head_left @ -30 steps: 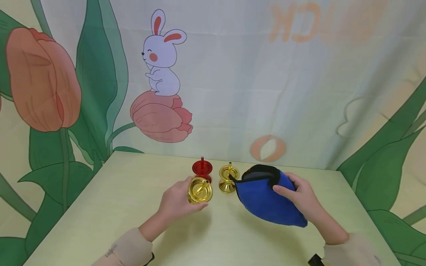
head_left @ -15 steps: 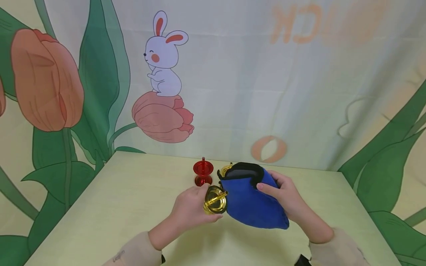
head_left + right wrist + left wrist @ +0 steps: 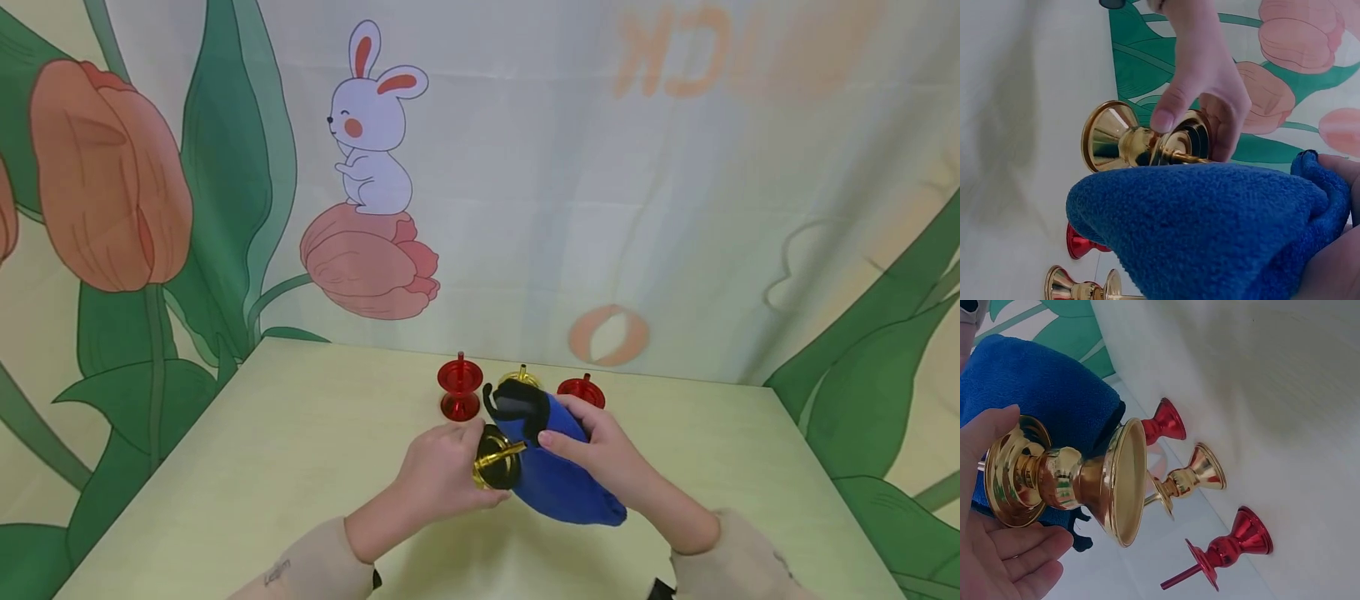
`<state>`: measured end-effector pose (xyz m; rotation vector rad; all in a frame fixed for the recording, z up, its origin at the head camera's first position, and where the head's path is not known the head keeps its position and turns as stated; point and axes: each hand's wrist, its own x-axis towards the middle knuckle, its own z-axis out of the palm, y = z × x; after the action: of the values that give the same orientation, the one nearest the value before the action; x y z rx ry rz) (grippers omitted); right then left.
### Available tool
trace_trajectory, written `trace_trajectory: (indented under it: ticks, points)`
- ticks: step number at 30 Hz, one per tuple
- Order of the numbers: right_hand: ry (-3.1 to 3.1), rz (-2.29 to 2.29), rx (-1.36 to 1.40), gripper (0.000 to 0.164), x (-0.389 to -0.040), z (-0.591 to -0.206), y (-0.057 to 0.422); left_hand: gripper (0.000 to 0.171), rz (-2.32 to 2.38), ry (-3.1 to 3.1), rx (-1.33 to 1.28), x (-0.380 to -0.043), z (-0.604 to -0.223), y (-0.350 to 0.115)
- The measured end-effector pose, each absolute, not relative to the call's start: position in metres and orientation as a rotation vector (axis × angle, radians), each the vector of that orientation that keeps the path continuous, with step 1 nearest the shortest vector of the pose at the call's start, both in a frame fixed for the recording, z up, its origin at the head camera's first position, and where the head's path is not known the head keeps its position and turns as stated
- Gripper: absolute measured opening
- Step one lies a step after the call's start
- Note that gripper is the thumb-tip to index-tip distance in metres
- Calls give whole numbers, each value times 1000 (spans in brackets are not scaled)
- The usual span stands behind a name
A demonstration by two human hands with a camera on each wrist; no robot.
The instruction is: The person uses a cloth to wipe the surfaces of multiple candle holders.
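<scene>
My left hand [image 3: 438, 468] holds a shiny gold candle holder [image 3: 498, 471] by its dish, thumb on one side and fingers on the other. The holder is tilted, its spike pointing right in the head view and its flared base [image 3: 1127, 481] off the table. A blue terry cloth [image 3: 562, 492] with black edging hangs folded in my right hand [image 3: 603, 454], which pinches it between thumb and fingers. The cloth lies right at the holder's dish and spike, overlapping them in the right wrist view. Part of the right hand's fingers is hidden behind the cloth.
Behind the hands stand a red candle holder [image 3: 460, 385], another gold one [image 3: 1186, 480] and a second red one [image 3: 582, 390], all upright on the pale table [image 3: 300, 442]. A printed curtain [image 3: 525, 183] hangs along the table's back edge.
Both hands have come together: the left hand moved right with the gold candle holder, the right hand moved left with the cloth. The right-hand red candle holder has come into view behind the cloth.
</scene>
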<state>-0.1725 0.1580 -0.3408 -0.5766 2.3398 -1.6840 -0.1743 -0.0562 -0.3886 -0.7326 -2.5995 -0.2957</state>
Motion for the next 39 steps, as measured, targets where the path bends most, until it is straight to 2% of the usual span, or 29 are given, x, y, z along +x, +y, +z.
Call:
trace_trajectory:
  ticks: [8,19,30,39]
  points:
    - [2410,-1553,-864,31,-171,-352,156,70,-279,-2508,-765,-178,-388,-60]
    - [2518,-1485,-912,32,-165,-354,151,71,-160,-2351,-842,-179,-381,-66]
    - [3172,-770,-1553,41,-157,-357,141,75,-148,-2337,-937,-175,-374,-66]
    - [3262,-379,-1872,37,-157,-361,138,62,-100,-2320,-993,-174,-373,-69]
